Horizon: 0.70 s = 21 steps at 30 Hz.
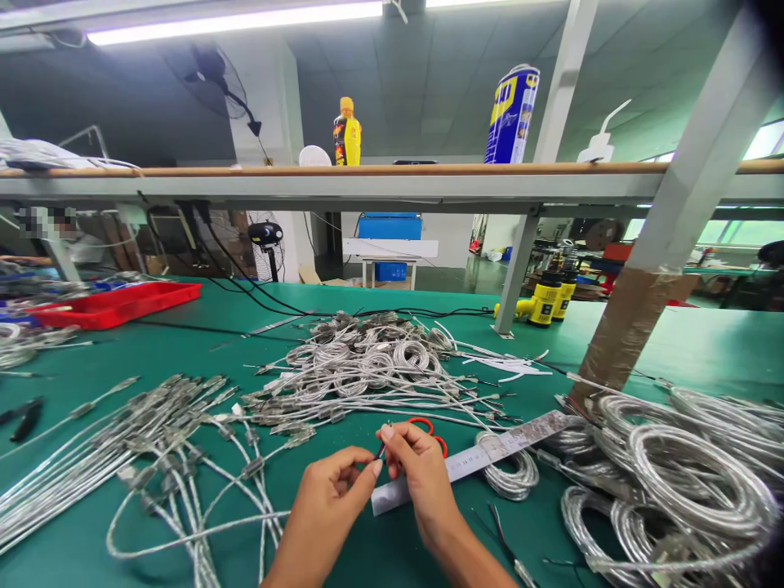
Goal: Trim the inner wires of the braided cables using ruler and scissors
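Pinching a thin dark wire (382,447): one left hand (331,500) and one right hand (424,474), fingertips close together, thumb against fingers on each, the wire showing in the narrow space between them, above the near middle of a green tabletop (233,327); exact contact of the rearmost fingers hidden. One clear-sheathed cable (202,535), looping in from the left as far as the edge of the left hand; whether it joins the wire cannot be told. One metal ruler (474,461), lying aslant, its near end partly behind the right hand. One pair of red-handled scissors (422,420), just beyond the right hand and partly covered by it. One small cable coil (514,487), partly under the ruler. One large heap of coiled cables (373,359), beyond the hands, middle of the table. One bundle of straighter cables (122,445), to the left, with greyish connectors. One stack of larger coils (698,474), to the right. Several white strips (511,366), flat, right of the heap. One red tray (122,305), far left. Two yellow-and-black bottles (544,302), side by side behind an upright post. On the shelf (429,184) above: one yellow bottle (349,137), one blue-and-yellow can (513,114), one white spouted bottle (596,149)
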{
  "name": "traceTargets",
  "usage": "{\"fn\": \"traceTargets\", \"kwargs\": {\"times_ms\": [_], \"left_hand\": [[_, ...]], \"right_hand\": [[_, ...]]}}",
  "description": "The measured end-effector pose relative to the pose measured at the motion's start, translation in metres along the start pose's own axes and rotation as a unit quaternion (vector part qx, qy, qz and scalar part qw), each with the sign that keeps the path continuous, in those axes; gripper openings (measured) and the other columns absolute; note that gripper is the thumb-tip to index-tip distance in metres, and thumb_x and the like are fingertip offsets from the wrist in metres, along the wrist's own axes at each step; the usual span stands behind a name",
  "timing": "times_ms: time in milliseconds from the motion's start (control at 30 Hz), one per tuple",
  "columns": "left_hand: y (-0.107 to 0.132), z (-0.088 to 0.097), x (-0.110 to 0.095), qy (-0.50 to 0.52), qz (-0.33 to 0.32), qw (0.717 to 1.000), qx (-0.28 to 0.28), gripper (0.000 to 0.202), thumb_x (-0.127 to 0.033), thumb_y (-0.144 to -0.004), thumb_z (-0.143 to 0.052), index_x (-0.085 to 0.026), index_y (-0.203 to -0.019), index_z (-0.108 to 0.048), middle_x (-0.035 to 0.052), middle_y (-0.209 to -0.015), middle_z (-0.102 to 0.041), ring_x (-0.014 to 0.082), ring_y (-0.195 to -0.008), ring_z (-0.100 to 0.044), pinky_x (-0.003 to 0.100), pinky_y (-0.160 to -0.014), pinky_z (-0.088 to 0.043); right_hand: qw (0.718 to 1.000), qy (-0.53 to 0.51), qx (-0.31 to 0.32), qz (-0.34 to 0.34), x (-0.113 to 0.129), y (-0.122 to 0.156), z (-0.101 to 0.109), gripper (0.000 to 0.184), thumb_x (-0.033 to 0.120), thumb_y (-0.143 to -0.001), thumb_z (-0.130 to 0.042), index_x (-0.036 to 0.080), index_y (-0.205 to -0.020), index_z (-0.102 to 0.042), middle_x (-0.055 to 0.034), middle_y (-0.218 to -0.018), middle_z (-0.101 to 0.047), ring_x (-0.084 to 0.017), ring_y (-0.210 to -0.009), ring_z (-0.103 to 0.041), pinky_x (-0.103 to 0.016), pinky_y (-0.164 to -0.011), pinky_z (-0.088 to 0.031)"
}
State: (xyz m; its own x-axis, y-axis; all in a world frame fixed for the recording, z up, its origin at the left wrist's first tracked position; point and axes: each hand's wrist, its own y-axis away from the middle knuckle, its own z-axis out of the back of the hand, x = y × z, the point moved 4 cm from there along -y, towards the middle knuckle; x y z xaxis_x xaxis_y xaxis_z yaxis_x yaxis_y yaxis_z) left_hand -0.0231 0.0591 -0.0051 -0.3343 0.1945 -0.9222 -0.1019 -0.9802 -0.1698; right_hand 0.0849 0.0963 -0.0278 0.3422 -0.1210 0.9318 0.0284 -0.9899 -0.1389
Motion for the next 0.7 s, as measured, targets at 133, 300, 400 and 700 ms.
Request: {"fn": "traceTargets", "kwargs": {"times_ms": [133,300,400,700], "left_hand": [[0.001,0.005,-0.004,0.014,0.014,1.0,-0.019,0.029,-0.038,-0.076,-0.046,-0.016,-0.08,-0.065,-0.0018,-0.059,-0.053,0.0072,-0.04,-0.038,0.018,-0.037,-0.031],[0.002,0.017,-0.009,0.056,-0.012,0.994,-0.095,0.024,-0.036,-0.073,-0.051,-0.018,-0.078,-0.067,0.0009,-0.086,-0.05,0.0053,-0.045,-0.042,0.017,-0.037,-0.036],[-0.001,0.017,-0.006,0.074,0.0,0.994,-0.086,0.024,-0.037,-0.071,-0.054,-0.018,-0.077,-0.067,0.0008,-0.087,-0.049,0.0031,-0.041,-0.04,0.016,-0.034,-0.034],[-0.001,0.02,-0.01,0.079,-0.044,0.99,-0.105,0.014,-0.027,-0.07,-0.057,-0.016,-0.07,-0.066,0.0014,-0.071,-0.057,0.0119,-0.059,-0.052,0.018,-0.05,-0.042]], "right_hand": [[0.999,-0.036,0.027,-0.011,-0.004,0.005,-0.005,0.029,0.043,-0.066,-0.059,0.015,-0.067,-0.055,0.006,-0.05,-0.047,-0.004,-0.037,-0.037,-0.016,-0.038,-0.027],[0.991,-0.049,0.121,-0.042,-0.005,0.016,-0.021,0.03,0.044,-0.066,-0.059,0.016,-0.077,-0.056,0.0037,-0.059,-0.052,-0.004,-0.039,-0.042,-0.016,-0.039,-0.029],[0.983,-0.014,0.18,-0.022,-0.001,0.021,-0.03,0.034,0.047,-0.065,-0.059,0.015,-0.077,-0.059,0.0032,-0.053,-0.051,-0.006,-0.042,-0.042,-0.017,-0.041,-0.03],[0.978,0.031,0.203,0.037,0.0,0.025,-0.031,0.029,0.041,-0.072,-0.055,0.013,-0.07,-0.062,0.0028,-0.057,-0.047,-0.006,-0.046,-0.037,-0.018,-0.045,-0.03]]}}
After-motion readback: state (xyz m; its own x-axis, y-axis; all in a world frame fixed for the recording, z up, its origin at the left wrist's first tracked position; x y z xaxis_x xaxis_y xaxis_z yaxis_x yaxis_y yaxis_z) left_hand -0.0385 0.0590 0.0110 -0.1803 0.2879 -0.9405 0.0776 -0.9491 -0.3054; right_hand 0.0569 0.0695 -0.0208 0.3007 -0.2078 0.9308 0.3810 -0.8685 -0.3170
